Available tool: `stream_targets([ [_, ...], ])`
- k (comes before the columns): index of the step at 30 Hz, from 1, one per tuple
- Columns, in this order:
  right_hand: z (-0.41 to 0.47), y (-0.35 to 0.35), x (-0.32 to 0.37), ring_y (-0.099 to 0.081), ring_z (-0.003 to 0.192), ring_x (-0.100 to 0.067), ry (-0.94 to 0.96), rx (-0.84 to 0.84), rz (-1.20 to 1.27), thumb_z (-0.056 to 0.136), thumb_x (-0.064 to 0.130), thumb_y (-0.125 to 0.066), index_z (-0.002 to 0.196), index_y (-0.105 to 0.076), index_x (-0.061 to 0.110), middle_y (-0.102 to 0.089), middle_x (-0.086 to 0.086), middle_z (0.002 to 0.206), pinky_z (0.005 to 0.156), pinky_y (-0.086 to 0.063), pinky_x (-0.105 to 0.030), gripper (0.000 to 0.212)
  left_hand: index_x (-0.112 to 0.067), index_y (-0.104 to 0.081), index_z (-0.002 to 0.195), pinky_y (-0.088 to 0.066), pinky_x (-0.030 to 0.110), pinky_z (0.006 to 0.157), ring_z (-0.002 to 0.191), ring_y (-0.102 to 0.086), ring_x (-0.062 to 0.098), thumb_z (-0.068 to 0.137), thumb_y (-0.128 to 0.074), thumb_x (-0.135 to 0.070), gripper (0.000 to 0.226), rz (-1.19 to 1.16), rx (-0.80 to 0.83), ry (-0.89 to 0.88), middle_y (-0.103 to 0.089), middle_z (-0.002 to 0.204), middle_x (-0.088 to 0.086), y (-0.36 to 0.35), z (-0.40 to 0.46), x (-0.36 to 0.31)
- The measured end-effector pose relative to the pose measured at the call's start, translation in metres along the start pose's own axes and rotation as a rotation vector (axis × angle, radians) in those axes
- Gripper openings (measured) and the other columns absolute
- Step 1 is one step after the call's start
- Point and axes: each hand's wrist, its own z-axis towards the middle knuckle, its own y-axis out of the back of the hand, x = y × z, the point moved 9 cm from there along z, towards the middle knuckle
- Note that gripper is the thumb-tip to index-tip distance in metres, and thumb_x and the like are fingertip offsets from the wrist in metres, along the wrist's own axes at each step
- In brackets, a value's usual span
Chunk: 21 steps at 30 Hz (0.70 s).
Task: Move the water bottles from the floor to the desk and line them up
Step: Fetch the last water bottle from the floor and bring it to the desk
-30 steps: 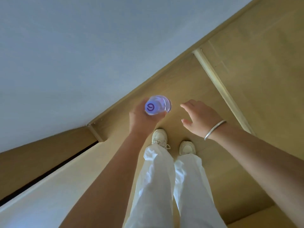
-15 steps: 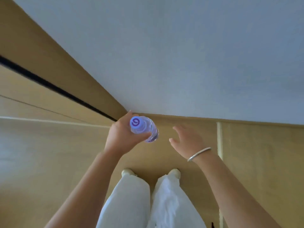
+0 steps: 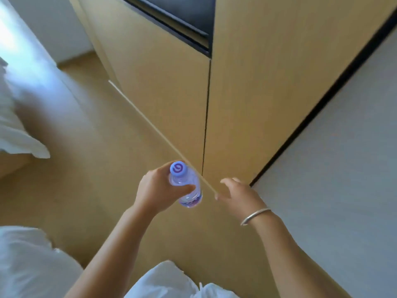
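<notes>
Firstly, left hand (image 3: 158,191): fingers and thumb curled round the bottle (image 3: 185,186), held upright in the air above the wood floor (image 3: 96,190), purple cap (image 3: 178,168) up. Right hand (image 3: 238,195): fingers loosely spread, holding nothing, just beside the bottle; silver bangle (image 3: 254,216) at wrist. Beyond: wood cabinet (image 3: 247,82), grey wall (image 3: 343,168), white bedding (image 3: 15,125).

Clear water bottle (image 3: 187,186), purple cap, upright, held above wooden floor.
</notes>
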Motion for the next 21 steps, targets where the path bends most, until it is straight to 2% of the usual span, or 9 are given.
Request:
stream_targets([
  [3, 0.045, -0.015, 0.084, -0.045, 0.123, -0.025, 0.101, 0.057, -0.046, 0.092, 0.036, -0.053, 0.134, -0.044, 0.013, -0.048, -0.009, 0.134, 0.098, -0.037, -0.029, 0.049, -0.050, -0.052, 0.075, -0.050, 0.030, 0.071, 0.083, -0.062, 0.019, 0.050, -0.063, -0.048, 0.027, 0.029, -0.101, 0.060, -0.068, 0.085, -0.008, 0.076, 0.017, 0.040],
  [6, 0.078, -0.029, 0.159, -0.045, 0.124, -0.025, 0.202, 0.117, -0.086, 0.091, 0.036, -0.054, 0.135, -0.043, 0.012, -0.049, -0.009, 0.134, 0.099, -0.038, -0.029, 0.051, -0.037, -0.062, 0.092, -0.051, 0.031, 0.072, 0.083, -0.061, 0.021, 0.051, -0.062, -0.049, 0.043, 0.065, -0.213, 0.130, -0.068, 0.085, -0.007, 0.144, 0.026, 0.078],
  [7, 0.087, -0.032, 0.180, -0.045, 0.124, -0.025, 0.238, 0.131, -0.103, 0.091, 0.037, -0.054, 0.135, -0.043, 0.012, -0.049, -0.010, 0.134, 0.100, -0.038, -0.029, 0.051, -0.036, -0.062, 0.093, -0.051, 0.032, 0.072, 0.083, -0.061, 0.020, 0.050, -0.063, -0.049, 0.044, 0.066, -0.247, 0.153, -0.068, 0.084, -0.008, 0.163, 0.028, 0.089],
  [11, 0.126, -0.035, 0.249, -0.043, 0.125, -0.023, 0.352, 0.157, -0.167, 0.092, 0.038, -0.052, 0.134, -0.043, 0.015, -0.048, -0.007, 0.134, 0.099, -0.038, -0.030, 0.049, -0.033, -0.062, 0.085, -0.050, 0.032, 0.066, 0.076, -0.061, 0.019, 0.050, -0.065, -0.050, 0.039, 0.067, -0.321, 0.219, -0.065, 0.075, -0.009, 0.219, 0.046, 0.126],
  [15, 0.172, -0.033, 0.299, -0.041, 0.126, -0.021, 0.442, 0.174, -0.200, 0.092, 0.039, -0.050, 0.134, -0.042, 0.015, -0.048, -0.005, 0.134, 0.101, -0.037, -0.033, 0.049, -0.031, -0.063, 0.080, -0.052, 0.035, 0.068, 0.075, -0.062, 0.016, 0.051, -0.068, -0.050, 0.035, 0.039, -0.380, 0.268, -0.066, 0.073, -0.009, 0.257, 0.074, 0.152],
  [21, 0.258, -0.020, 0.355, -0.042, 0.124, -0.021, 0.545, 0.216, -0.269, 0.092, 0.039, -0.050, 0.134, -0.043, 0.015, -0.048, -0.004, 0.132, 0.101, -0.037, -0.033, 0.049, -0.030, -0.061, 0.074, -0.046, 0.029, 0.058, 0.067, -0.057, 0.016, 0.050, -0.064, -0.054, 0.033, 0.067, -0.422, 0.354, -0.062, 0.065, -0.009, 0.294, 0.143, 0.172],
])
